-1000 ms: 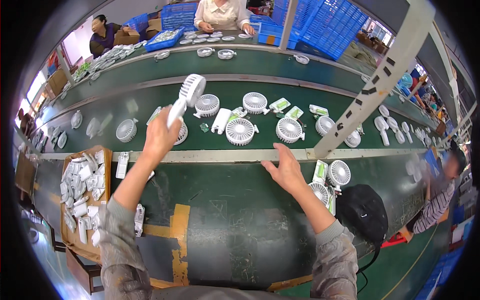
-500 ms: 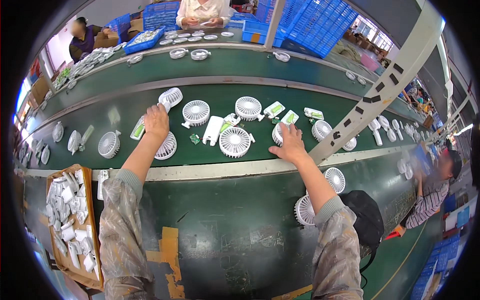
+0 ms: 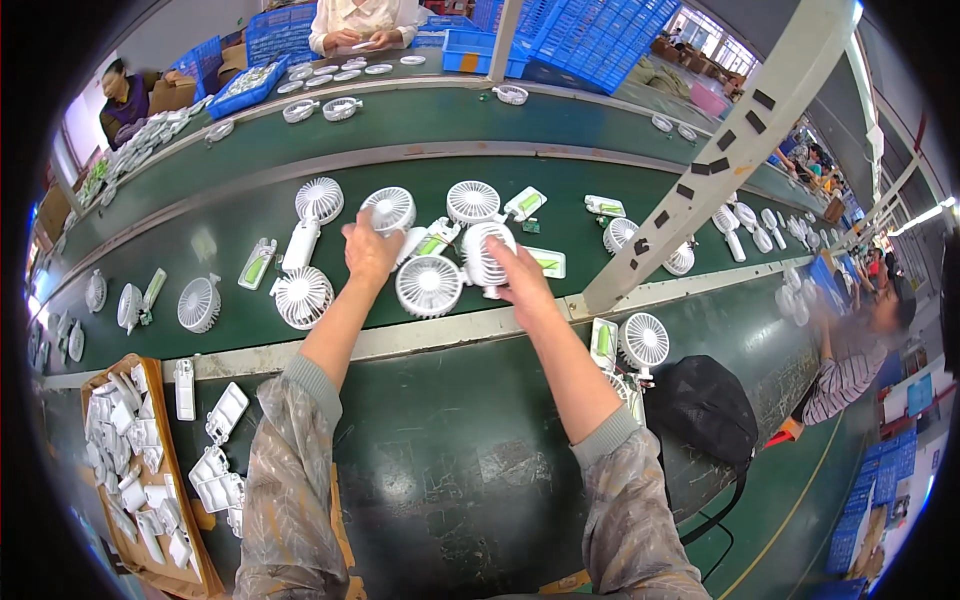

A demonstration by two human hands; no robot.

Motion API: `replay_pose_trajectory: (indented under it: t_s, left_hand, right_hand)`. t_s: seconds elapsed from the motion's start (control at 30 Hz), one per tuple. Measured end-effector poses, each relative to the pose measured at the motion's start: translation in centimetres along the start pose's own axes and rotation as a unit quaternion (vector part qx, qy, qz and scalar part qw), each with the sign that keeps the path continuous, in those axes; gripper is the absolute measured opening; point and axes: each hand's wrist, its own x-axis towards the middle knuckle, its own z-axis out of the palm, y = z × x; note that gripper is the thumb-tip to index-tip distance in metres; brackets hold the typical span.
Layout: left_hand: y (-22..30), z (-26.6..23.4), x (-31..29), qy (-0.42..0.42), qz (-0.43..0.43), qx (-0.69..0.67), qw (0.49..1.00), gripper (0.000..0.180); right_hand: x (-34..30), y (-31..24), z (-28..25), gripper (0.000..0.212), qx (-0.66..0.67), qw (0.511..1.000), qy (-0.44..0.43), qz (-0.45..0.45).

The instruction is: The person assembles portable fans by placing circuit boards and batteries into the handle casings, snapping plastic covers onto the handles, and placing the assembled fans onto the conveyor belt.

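Observation:
My left hand (image 3: 370,252) is closed at the lower edge of a round white fan head (image 3: 390,208), its fingers slightly blurred. My right hand (image 3: 524,280) grips another white fan head (image 3: 487,252), tilted up beside a flat-lying fan head (image 3: 430,286). Between the hands lies an opened handle half (image 3: 436,238) with a green cell inside. A further fan head (image 3: 473,202) rests just behind. Left of my left hand lie a fan (image 3: 320,200) with its white handle (image 3: 300,246), another fan head (image 3: 303,297) and a handle shell with a green cell (image 3: 258,263).
A slanted white post (image 3: 690,190) rises right of my right hand. Handle shells fill a cardboard tray (image 3: 150,375) at left, with loose shells (image 3: 228,410) beside it. A black bag (image 3: 705,410) and fan heads (image 3: 643,340) lie on the near bench. Co-workers sit opposite and at right.
My left hand has let go of the fan with the handle and moved right to another fan head. My right hand has brought a fan head leftward, closer to my left hand.

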Motion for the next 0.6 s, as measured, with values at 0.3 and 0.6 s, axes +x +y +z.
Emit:
replay_pose_trajectory:
  t_s: [0.3,0.6]
  left_hand:
    - [3.7,-0.7,-4.5,-0.241,-0.062,-0.385,0.889,0.039]
    - [7.0,-3.4,-19.1,-0.354,-0.039,-0.456,0.815,0.026]
  right_hand:
    - [-4.9,-0.3,-0.6,0.057,0.162,0.986,-0.043,0.005]
    - [-20.6,-0.4,-4.9,0.058,0.021,0.988,0.031,-0.15]
